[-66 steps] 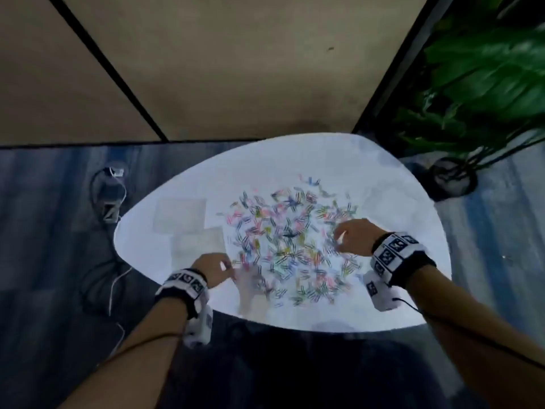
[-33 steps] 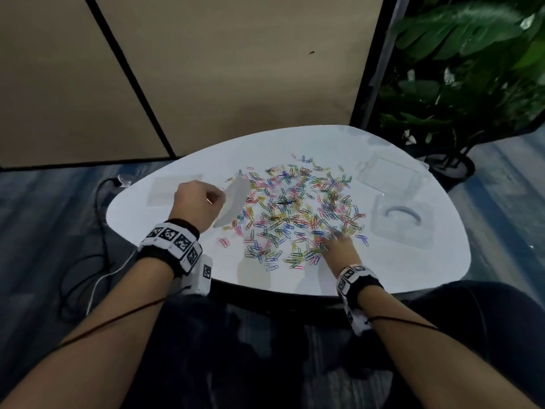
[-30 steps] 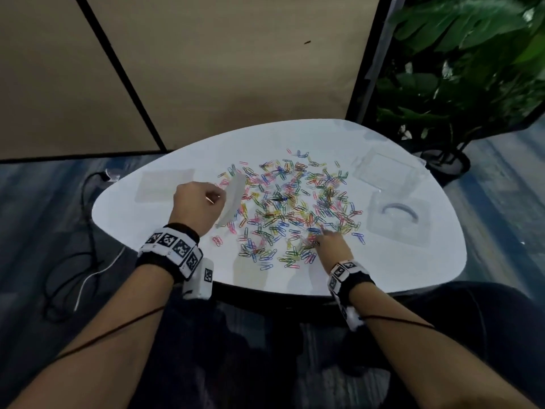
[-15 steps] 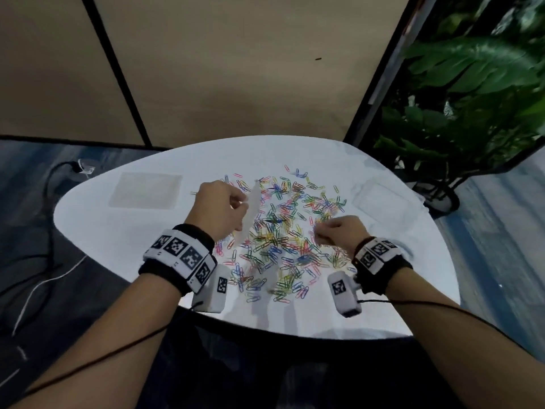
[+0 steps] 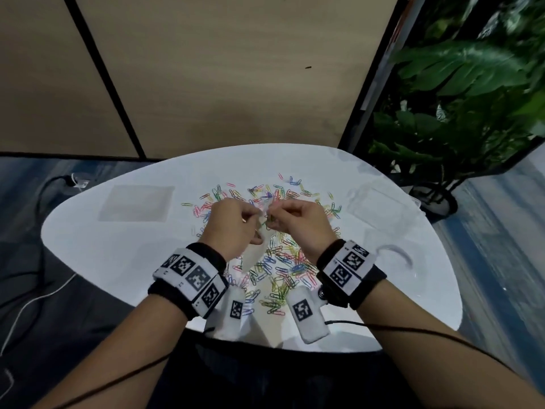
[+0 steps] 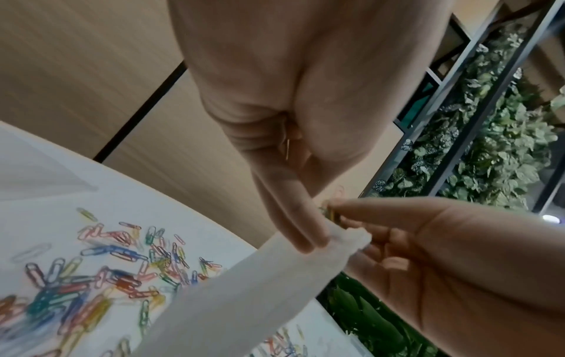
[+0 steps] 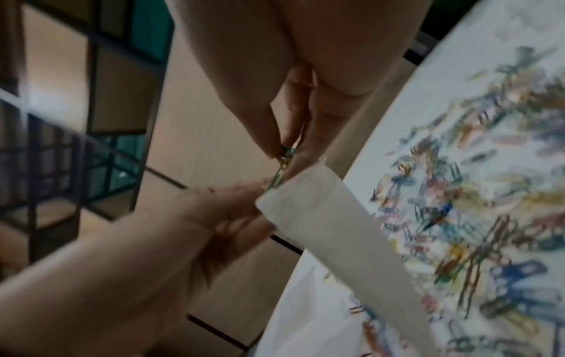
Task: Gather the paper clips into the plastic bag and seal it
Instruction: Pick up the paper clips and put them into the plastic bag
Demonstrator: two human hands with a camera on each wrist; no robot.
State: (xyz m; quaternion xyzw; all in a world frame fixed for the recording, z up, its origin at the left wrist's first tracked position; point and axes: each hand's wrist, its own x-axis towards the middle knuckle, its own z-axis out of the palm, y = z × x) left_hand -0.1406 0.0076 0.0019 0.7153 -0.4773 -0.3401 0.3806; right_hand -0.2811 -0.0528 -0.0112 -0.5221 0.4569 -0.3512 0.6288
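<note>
Left hand point(image 5: 233, 228): fingers curled, pinching the mouth of the plastic bag point(image 6: 244, 285); held up above the table point(image 5: 118, 261), probably to keep the opening raised and steady for filling.
Right hand point(image 5: 298, 222): thumb and fingertips pinched together on a few paper clips point(image 7: 282, 157), brought right up to the bag's mouth; placed so, seemingly, to feed the clips straight in.
Bag position: lifted off the table between the two hands, hanging slantwise downward from the left-hand grip, over the near side of the scatter.
Bag appearance: milky, translucent, long and narrow as seen; top edge bunched at the grip; contents not discernible, seal strip not discernible.
Clips in hand: green and yellowish, touching or just at the bag's rim; whether already inside cannot be told.
Loose clips point(image 5: 283, 267): many, multicoloured, spread over the middle of the white table, well below the hands.
Progress (judgement): early; most clips ungathered, bag unsealed.
Other items: a flat clear sheet point(image 5: 137, 202) on the table's left; clear plastic pieces point(image 5: 380, 208) on its right; a leafy plant point(image 5: 460, 84) beyond.
</note>
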